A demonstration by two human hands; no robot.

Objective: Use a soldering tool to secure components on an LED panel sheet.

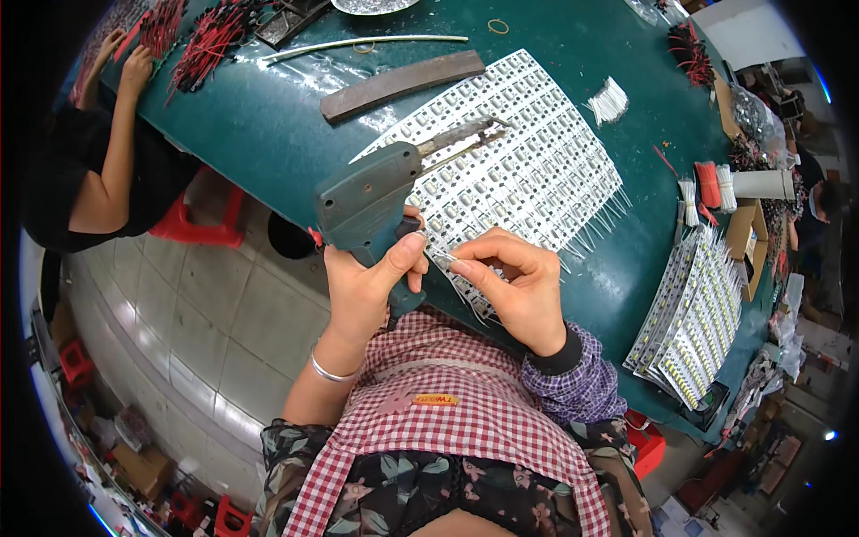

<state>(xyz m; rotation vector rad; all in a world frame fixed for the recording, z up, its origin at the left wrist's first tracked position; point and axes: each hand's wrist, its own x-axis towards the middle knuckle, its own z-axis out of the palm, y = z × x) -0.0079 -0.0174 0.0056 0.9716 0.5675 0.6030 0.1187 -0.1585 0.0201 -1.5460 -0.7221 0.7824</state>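
A dark green soldering gun (365, 192) is in my left hand (358, 291), its long metal tip pointing to the far right over the boards. My left thumb and fingers are wrapped round its handle. Close beside it, my right hand (523, 291) pinches a thin white wire (443, 258) between thumb and forefinger; the wire's ends are too small to make out. Under both hands lies a large panel of white circuit boards (546, 134) with rows of small parts. Thin white wires (595, 224) stick out along its right edge.
A brown bar (403, 85) rests along the panel's far left edge. A bundle of white wires (609, 100) lies beyond its right side. Stacked board panels (689, 313) stand at the right edge of the green table (626, 295). Another person (89, 179) works at the left, near red wires (210, 45).
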